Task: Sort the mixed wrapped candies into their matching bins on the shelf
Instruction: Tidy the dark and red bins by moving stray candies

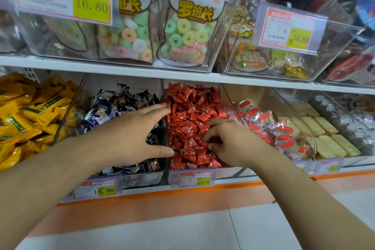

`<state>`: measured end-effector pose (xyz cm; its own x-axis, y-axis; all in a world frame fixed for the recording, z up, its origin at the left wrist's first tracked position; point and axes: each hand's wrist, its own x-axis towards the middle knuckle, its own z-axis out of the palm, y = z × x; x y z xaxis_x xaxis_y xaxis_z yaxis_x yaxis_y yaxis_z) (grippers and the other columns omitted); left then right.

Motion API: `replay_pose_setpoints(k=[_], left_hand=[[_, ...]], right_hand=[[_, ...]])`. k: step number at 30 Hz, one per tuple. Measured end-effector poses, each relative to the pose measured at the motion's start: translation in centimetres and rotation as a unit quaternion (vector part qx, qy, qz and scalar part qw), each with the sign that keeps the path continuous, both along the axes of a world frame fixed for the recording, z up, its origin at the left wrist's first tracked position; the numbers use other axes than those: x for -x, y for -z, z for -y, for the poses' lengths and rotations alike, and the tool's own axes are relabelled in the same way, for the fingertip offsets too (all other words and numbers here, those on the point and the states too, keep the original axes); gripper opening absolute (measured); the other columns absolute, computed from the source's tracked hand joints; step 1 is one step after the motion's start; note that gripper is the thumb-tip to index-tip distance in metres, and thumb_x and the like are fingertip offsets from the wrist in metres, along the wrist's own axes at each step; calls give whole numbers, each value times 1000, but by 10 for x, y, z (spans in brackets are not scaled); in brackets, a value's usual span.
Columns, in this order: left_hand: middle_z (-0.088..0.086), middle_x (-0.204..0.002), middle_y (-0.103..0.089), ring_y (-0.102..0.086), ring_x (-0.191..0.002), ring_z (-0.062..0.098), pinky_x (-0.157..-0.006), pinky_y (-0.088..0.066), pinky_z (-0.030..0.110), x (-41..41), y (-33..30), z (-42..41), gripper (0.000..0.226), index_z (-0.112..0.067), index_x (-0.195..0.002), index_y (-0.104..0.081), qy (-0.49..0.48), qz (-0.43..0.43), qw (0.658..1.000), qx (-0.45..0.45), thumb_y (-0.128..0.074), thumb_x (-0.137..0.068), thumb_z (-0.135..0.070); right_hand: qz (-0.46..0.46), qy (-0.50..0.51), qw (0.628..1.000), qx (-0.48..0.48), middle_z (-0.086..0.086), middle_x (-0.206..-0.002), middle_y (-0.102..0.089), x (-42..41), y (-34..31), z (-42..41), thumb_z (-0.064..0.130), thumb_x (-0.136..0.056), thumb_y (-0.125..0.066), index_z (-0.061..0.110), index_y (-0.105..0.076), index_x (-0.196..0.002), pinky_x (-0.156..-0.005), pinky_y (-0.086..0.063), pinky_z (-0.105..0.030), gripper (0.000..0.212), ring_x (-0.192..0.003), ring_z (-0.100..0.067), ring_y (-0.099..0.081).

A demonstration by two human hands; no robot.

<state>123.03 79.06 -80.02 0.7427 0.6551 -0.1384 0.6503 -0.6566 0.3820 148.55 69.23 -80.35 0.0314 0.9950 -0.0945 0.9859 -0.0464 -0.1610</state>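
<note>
In the red-candy bin [223, 95], the right hand [227, 140] pinches among red wrappers [188, 111]; the left hand [140, 130] is spread open at the divider. No strays visible; progress unclear.

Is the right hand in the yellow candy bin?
No, the right hand is in the red candy bin, fingers curled among the red candies.

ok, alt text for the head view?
Two bare hands reach into a shelf bin of red candies: the right hand pinches at them with curled fingers, the left hand lies open over the divider beside the dark candies.
</note>
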Motion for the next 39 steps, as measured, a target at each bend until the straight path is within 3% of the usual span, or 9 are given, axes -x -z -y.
replay_pose_setpoints(k=[4, 8, 11, 14, 19, 24, 28, 36, 39], left_hand=[[-34, -164, 13, -18, -153, 3, -120, -23, 27, -1, -1, 1, 108, -48, -160, 1, -2, 0, 1000, -2, -61, -78, -81], [-34, -164, 13, -17, -153, 3, -120, -24, 27, -1, 1, 0, 108, -48, -160, 1, 1, 2, 1000, -4, -60, -77, -82], [-35, -164, 14, -17, -153, 2, -119, -24, 27, -2, 1, 0, 108, -48, -160, 0, 1, 2, 1000, -7, -60, -77, -83], [-34, -164, 14, -17, -153, 2, -119, -24, 27, -2, 1, 0, 108, -48, -160, 0, 0, 2, 1000, -8, -61, -78, -81], [-34, -164, 13, -17, -153, 3, -119, -24, 28, 0, 1, 1, 107, -49, -160, 1, 0, 2, 1000, -12, -60, -78, -81], [-34, -164, 12, -17, -153, 4, -121, -24, 29, 1, 0, 2, 106, -49, -160, 0, -1, 8, 1000, 0, -61, -79, -79], [-34, -164, 13, -16, -154, 4, -122, -24, 31, 2, 0, 2, 106, -49, -160, 1, 0, 10, 1000, 2, -61, -79, -80], [-34, -164, 11, -18, -153, 3, -120, -24, 29, 0, 0, 2, 106, -50, -160, -2, -2, 13, 1000, 1, -62, -78, -80], [-35, -163, 12, -19, -153, 4, -120, -25, 30, -1, 0, 2, 107, -50, -159, -2, -4, 12, 1000, 0, -62, -77, -80]], right_hand=[[-23, 5, 999, -30, 9, -133, -61, 3, -1, -3, 21, -94, -69, 31, -76, -115, -92, -37, -16, 24, -123, -11, -55], [-40, 9, 996, -73, 9, -135, -59, 7, 4, -9, 21, -92, -72, 29, -71, -125, -108, -44, -27, 34, -128, -13, -52], [-81, -50, 994, -61, 12, -153, -46, 25, 9, -10, 35, -92, -73, 37, -57, -143, -119, -28, -25, 54, -143, -10, -36], [-99, -102, 990, 5, 15, -163, -32, 39, 15, -7, 46, -94, -71, 44, -55, -144, -116, -14, -19, 53, -150, -5, -21], [-32, -72, 996, 42, 21, -156, -42, 22, 15, -7, 53, -89, -73, 46, -69, -126, -122, -28, -37, 38, -147, -7, -29], [4, -37, 999, 14, 27, -140, -55, 6, 16, -2, 37, -90, -76, 44, -76, -114, -112, -38, -27, 25, -135, 0, -40], [-2, -25, 1000, -10, 22, -139, -59, 1, 16, -4, 21, -92, -75, 41, -78, -112, -110, -43, -34, 28, -134, -4, -43], [-17, -24, 999, -44, 15, -142, -58, 0, 12, -7, 27, -93, -73, 41, -76, -118, -114, -41, -35, 28, -137, -9, -44], [-68, -49, 990, -115, 15, -134, -64, 11, 8, -10, 25, -92, -72, 35, -77, -117, -115, -40, -36, 28, -130, -9, -50]])
